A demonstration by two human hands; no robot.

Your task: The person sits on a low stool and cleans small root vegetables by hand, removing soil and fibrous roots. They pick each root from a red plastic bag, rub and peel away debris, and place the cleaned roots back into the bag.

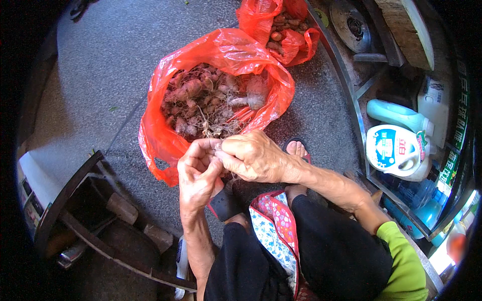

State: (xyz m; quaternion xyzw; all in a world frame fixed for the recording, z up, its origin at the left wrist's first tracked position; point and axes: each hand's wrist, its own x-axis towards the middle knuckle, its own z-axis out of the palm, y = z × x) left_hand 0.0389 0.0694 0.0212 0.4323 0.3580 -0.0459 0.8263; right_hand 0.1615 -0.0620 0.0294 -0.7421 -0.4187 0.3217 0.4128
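Note:
My left hand and my right hand meet at the near rim of a large red plastic bag. Their fingertips pinch a small pale piece, which looks like a bit of root and is mostly covered by the fingers. Inside the bag lies a heap of soil-covered tubers with thin, tangled roots. A dry, pale stem sticks up from the heap, just beyond my fingers. One larger, greyish tuber rests against the right side of the bag.
A second red plastic bag of smaller tubers stands behind on the speckled floor. To the right, a metal-edged rack holds a white detergent jug and a turquoise bottle. A dark wooden frame is at the lower left.

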